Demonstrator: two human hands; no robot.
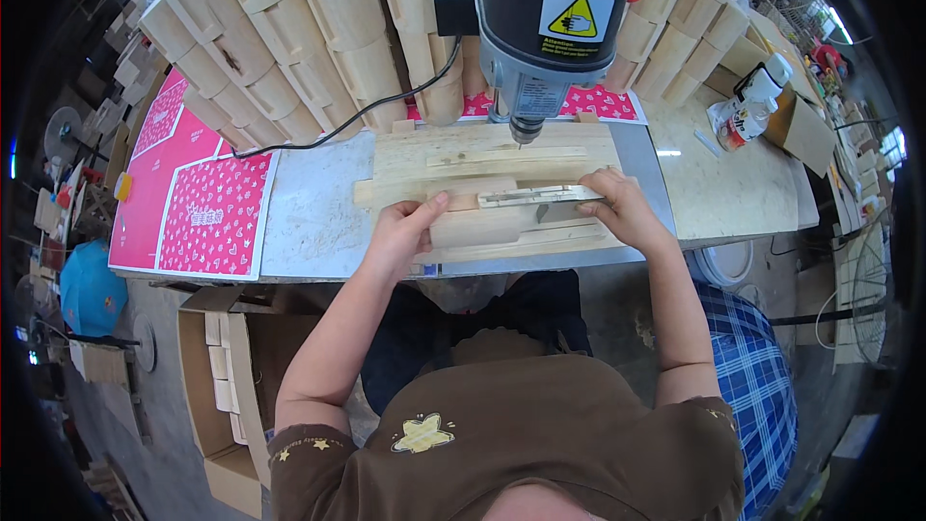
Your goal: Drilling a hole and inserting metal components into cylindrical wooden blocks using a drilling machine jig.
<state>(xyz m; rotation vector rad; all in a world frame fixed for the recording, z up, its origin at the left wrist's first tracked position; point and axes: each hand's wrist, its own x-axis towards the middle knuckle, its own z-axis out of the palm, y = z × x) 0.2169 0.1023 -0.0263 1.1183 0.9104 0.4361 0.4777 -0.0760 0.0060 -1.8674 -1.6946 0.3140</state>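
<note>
Head view, clock read from the block. Left hand (405, 232) closed on the left end of a pale wood block (473, 229), thumb on top. Right hand (620, 205), at 3 o'clock, pinches the right end of a pale strip (535, 195) with a grey part beneath; exact kind unclear. Strip lies over the block's right part; contact cannot be told. Block sits over a wood board (395, 159) on the bench. Drill press (550, 14) at 12 to 1, bit above board. Wood stacks (309, 29) at 11. Pink sheet (207, 222) at 9. Bottle (748, 116) at 2. Carton (234, 490) at 8, wood pieces inside.
</note>
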